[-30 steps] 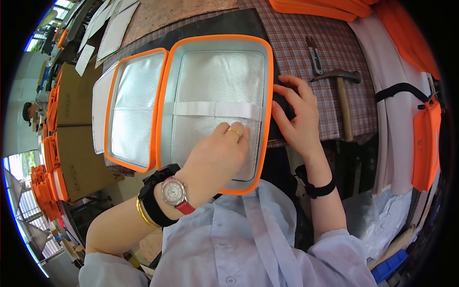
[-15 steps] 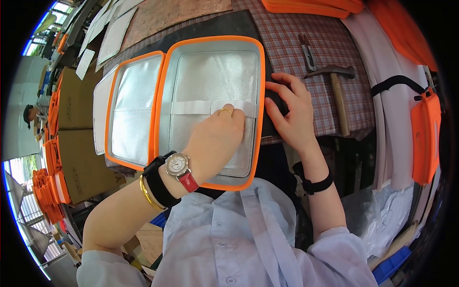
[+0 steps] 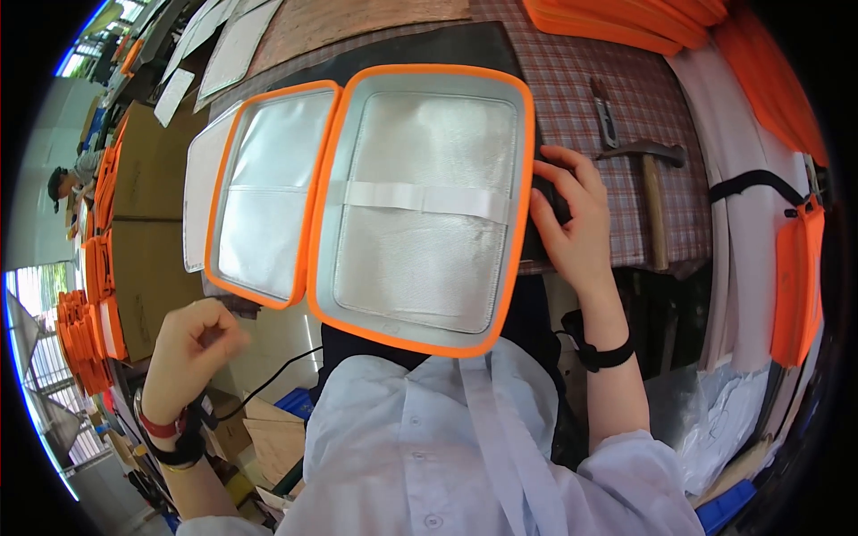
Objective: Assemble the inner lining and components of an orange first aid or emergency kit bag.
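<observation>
An unzipped case [image 3: 529, 179] with orange edging and silvery lining lies over the table's near edge, its shallower lid [image 3: 213, 192] folded out to the left. Across the deeper half runs a white elastic band [image 3: 460, 202], stitched down near its middle. My right hand [image 3: 576, 214] rests at the outer right side of the case, fingers bent and apart, fingertips touching or close to the rim. To the lower left of the lid, my left hand [image 3: 192, 357] hangs in the air with curled fingers, slightly blurred. Nothing shows in it.
A hammer [image 3: 655, 201] and a cutter-like tool [image 3: 604, 112] lie right of the case on the checked cloth [image 3: 563, 62]. Orange pieces [image 3: 617, 25] are stacked at the back right. Cardboard boxes [image 3: 156, 268] and orange stacks [image 3: 82, 335] stand at left.
My left hand has left the white band and swung down to the lower left, off the case. The case appears farther right in view. My right hand remains at its right side.
</observation>
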Demonstrator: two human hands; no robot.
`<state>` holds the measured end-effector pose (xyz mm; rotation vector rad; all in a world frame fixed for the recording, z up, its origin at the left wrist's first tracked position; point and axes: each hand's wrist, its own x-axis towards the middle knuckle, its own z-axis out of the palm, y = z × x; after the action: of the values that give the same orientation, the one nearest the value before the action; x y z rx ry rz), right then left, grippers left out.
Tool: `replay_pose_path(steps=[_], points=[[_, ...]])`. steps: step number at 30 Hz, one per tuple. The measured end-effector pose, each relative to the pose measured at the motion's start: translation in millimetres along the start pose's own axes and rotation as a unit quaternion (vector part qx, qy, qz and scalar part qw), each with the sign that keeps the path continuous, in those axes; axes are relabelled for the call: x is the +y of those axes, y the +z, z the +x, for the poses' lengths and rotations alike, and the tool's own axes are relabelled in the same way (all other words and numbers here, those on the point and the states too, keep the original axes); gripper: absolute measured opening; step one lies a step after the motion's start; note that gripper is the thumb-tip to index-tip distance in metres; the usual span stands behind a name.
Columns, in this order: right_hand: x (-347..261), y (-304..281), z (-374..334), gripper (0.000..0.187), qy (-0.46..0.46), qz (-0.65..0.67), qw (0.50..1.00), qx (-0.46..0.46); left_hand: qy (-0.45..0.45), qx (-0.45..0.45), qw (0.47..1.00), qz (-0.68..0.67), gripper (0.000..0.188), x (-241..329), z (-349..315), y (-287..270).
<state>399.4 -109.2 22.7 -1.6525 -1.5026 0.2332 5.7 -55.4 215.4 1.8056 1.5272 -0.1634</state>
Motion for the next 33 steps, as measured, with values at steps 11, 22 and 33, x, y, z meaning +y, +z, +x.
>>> replay_pose_path(steps=[11,22,33], points=[[2.9,2.9,-1.3,0.028,0.014,0.004,1.0,-0.001,0.295,0.216,0.928,0.077,0.021,60.1,54.2,118.1],[-2.0,2.1,-0.7,0.028,0.027,-0.002,1.0,0.002,0.213,0.148,0.965,0.03,0.01,68.7,68.1,147.0],[-1.8,3.1,-0.2,0.027,0.03,0.005,1.0,-0.003,0.158,0.052,0.938,-0.306,0.003,42.4,43.5,84.1]])
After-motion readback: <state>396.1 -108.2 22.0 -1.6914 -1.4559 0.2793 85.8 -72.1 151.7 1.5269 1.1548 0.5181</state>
